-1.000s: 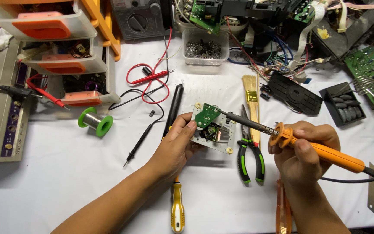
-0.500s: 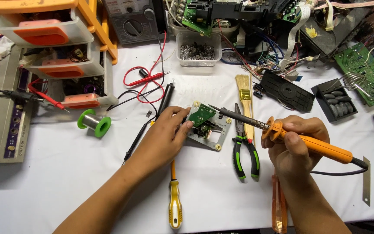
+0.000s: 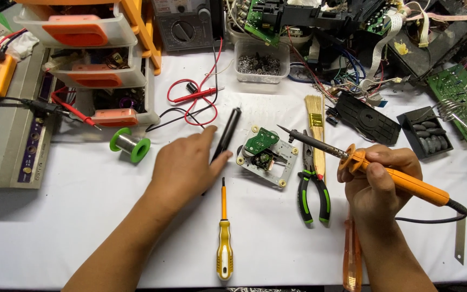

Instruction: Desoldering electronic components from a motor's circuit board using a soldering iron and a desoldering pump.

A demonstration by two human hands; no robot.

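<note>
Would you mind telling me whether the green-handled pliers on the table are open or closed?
Slightly open: the pliers lie flat on the white table, their two green handles spread apart toward the person.

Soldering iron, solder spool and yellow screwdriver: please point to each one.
soldering iron [image 3: 406, 183]: head view, orange handle.
solder spool [image 3: 129, 144]: head view, wound wire between green flanges.
yellow screwdriver [image 3: 224, 253]: head view, yellow handle.

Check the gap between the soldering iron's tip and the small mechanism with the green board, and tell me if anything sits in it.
Nothing visible does. The soldering iron, held in the right hand, points its tip over bare white table toward the mechanism. The left hand lies on the mechanism's far side, over a black pen-like tool.
</note>
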